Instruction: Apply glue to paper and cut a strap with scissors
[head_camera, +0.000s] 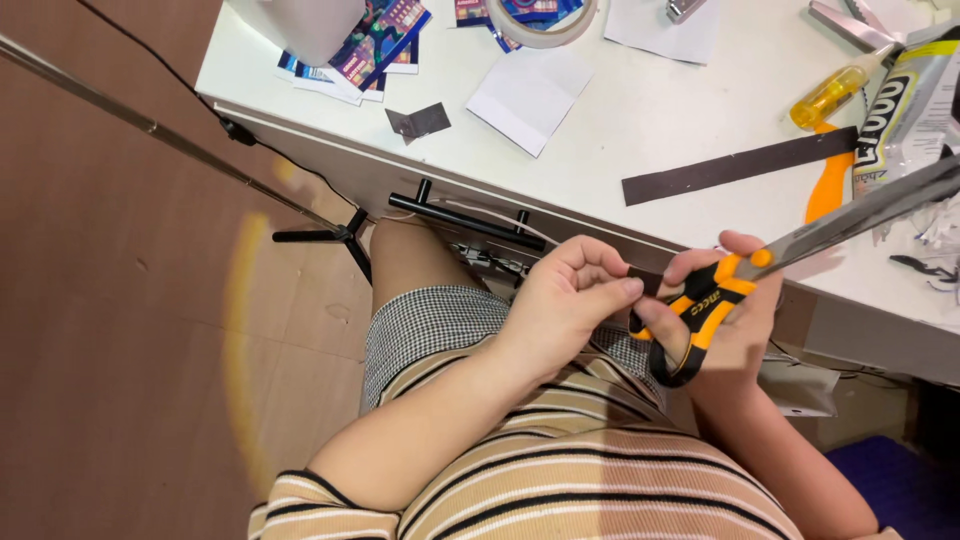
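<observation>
My left hand (570, 300) pinches a small dark strip piece (646, 280) between thumb and fingers, just in front of the desk edge. My right hand (725, 320) grips orange-and-black scissors (760, 262) by the handles; the long grey blades reach up to the right over the white desk (650, 110). The two hands nearly touch above my lap. A longer dark brown strip (738, 165) lies flat on the desk beyond them.
On the desk lie a folded white paper (528, 95), a small dark scrap (418, 121), colourful printed cards (372, 50), a tape roll (545, 35), a yellow glue bottle (832, 92), a grey tube (915, 105) and an orange tool (828, 190). A black drawer handle (470, 215) sits below the edge; a tripod stands on the brown floor at left.
</observation>
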